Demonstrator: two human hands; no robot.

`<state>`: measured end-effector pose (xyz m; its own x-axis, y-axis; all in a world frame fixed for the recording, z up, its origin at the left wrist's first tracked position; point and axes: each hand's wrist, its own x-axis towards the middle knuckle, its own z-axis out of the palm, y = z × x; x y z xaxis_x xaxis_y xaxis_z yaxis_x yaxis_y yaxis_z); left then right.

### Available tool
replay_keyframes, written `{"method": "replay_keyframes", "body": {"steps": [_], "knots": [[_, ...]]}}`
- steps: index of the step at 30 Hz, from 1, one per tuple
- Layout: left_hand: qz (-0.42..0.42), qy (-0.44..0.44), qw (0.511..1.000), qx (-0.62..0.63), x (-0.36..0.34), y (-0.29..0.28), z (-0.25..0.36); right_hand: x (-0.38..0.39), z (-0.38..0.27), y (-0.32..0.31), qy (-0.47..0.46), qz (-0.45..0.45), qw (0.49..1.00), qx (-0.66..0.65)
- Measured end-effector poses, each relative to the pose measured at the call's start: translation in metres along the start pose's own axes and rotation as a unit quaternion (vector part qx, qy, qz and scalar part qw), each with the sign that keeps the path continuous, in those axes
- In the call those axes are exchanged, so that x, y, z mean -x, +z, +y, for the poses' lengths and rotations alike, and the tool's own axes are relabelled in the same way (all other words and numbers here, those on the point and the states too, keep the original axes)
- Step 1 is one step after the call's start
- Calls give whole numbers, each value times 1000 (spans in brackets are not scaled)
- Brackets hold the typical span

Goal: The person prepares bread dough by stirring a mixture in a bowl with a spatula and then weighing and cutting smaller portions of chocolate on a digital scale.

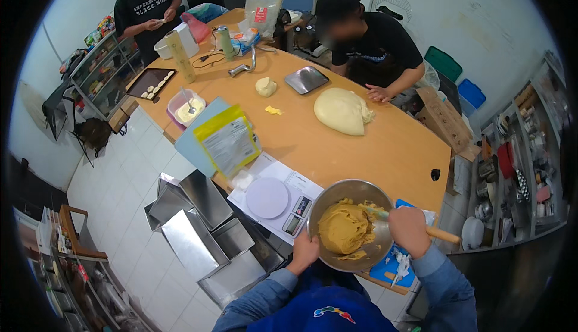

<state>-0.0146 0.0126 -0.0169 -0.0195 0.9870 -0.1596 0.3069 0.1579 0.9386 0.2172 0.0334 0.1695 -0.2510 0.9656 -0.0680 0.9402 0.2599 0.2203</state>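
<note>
My left hand [304, 250] grips the rim of a steel mixing bowl [325, 199] at the lower middle. In the bowl is a thick yellow-orange paste [340, 229]. My right hand [408, 229] is closed on a wooden-handled spatula [444, 234] whose pale blade reaches into the paste. Left of the bowl stand a white kitchen scale [268, 196] and a yellow-edged pouch [226, 139]. Under the bowl's right side lies a blue mat [385, 275] with crumpled white scraps [402, 266].
Steel tins [198, 241] are stacked at the lower left. Across the wooden table [391, 151] are a large dough mound [340, 109], a steel tray [306, 79] and piped pieces on a dark tray [135, 85]. Co-workers stand behind it [147, 12] [385, 49]. Shelves [524, 169] line the right wall.
</note>
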Motion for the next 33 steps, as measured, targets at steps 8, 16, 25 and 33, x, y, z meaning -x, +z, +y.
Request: {"method": "replay_keyframes", "body": {"steps": [8,16,25,33], "knots": [[-1,-32,1000,1,4,-3,22,-74,-23,42,8,-112,984,138],[71,-8,997,21,11,5,22,-72,18,70,-73,-335,939,8],[97,25,995,5,10,5,23,-11,4,101,134,-575,722,-360],[88,57,994,-16,11,3,14,10,-70,102,262,-447,510,-686]]}}
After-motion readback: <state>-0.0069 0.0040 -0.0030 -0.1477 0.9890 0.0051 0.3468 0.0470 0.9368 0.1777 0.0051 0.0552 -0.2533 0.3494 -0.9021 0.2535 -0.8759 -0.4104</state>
